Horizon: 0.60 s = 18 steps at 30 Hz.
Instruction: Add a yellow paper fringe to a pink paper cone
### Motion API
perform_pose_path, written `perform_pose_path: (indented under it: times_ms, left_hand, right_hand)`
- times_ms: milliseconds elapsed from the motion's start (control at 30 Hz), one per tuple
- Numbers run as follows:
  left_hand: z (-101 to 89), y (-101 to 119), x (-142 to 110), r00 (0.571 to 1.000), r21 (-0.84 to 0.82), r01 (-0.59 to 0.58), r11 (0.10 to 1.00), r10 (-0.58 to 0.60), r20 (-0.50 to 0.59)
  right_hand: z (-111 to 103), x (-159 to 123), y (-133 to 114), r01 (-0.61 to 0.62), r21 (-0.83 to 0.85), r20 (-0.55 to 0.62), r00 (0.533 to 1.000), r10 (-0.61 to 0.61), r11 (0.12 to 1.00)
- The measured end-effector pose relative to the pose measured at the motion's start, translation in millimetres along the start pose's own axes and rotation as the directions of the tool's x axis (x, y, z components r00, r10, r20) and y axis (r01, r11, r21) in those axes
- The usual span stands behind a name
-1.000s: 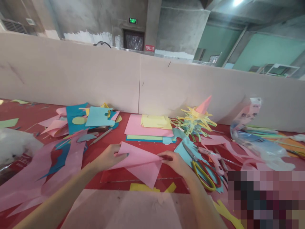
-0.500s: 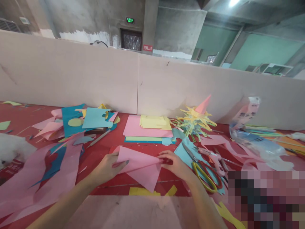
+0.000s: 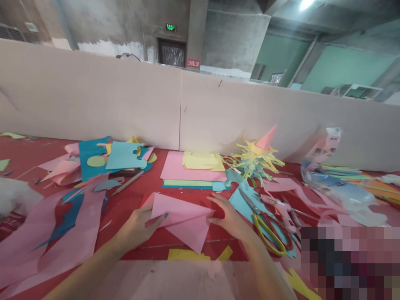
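Observation:
A sheet of pink paper (image 3: 184, 214), folded over itself with a pointed lower corner, lies in front of me on the red table. My left hand (image 3: 140, 223) grips its left side, thumb on top and fingers behind. At the right corner of the sheet is my right hand (image 3: 229, 218), fingers curved and apart, the thumb close to the paper's tip; contact is hard to make out. Just right of that hand lie scissors (image 3: 268, 229) with red and yellow handles, on light blue paper (image 3: 242, 204). A pink glue gun (image 3: 286, 214) rests beside them.
Behind the sheet sit stacked pink paper (image 3: 176, 166) and yellow paper (image 3: 203, 160). A paper craft with a pink cone (image 3: 267, 137) stands at back right, near a plastic bag (image 3: 343, 187). Pink scraps (image 3: 81, 229) spread leftward. A pale partition (image 3: 125, 100) closes the back.
My right hand's fingers have spread apart at the paper's right corner. My left hand keeps its grip, and the folded sheet has barely shifted.

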<state>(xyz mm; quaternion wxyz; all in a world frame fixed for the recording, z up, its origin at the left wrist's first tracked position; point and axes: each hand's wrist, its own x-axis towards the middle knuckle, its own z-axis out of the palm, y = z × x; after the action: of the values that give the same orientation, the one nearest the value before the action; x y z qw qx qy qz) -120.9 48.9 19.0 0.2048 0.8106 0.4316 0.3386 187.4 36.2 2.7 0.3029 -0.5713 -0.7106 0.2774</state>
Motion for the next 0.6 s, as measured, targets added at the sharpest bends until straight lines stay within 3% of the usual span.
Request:
perform_pose_path:
  times_ms: [200, 433, 600]
  left_hand:
    - [3.0, 1, -3, 0.993, 0.173, -0.108, 0.979, 0.113, -0.016]
    - [4.1, 5, -5, 0.993, 0.146, -0.115, 0.983, 0.116, -0.003]
    - [7.5, -4, -6, 0.976, 0.212, -0.212, 0.954, 0.218, -0.004]
  right_hand:
    - [-1, -1, -2, -0.028, 0.008, 0.004, 1.0, 0.028, 1.0]
    - [-1, -2, -8, -0.023, 0.031, 0.001, 1.0, 0.023, 0.999]
    - [7, 1, -17, 0.011, 0.031, -0.011, 1.0, -0.011, 0.999]
